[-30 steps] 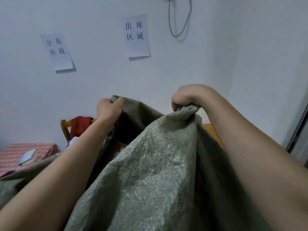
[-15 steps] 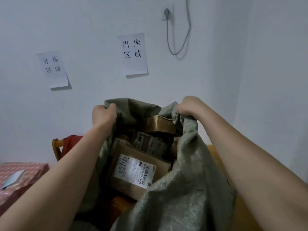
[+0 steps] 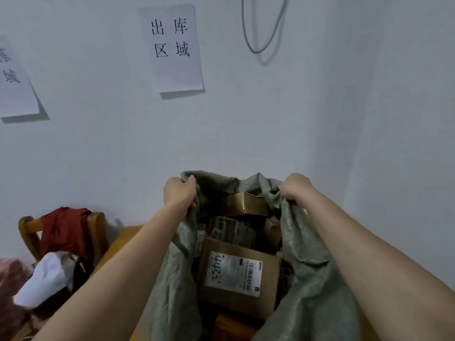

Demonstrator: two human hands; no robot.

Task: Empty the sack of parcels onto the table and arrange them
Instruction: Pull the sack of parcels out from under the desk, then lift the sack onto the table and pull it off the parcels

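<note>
Left grip (image 3: pixel 178 193) and right grip (image 3: pixel 295 189), arms extended, each clench the sack (image 3: pixel 312 279) rim on the counter (image 3: pixel 118 244). Mouth now spread wider, exposing more parcels (image 3: pixel 236 276).

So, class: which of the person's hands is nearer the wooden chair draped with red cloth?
Left. The left hand grips the grey-green woven sack on the chair's side; the right hand grips the far edge, further away.
</note>
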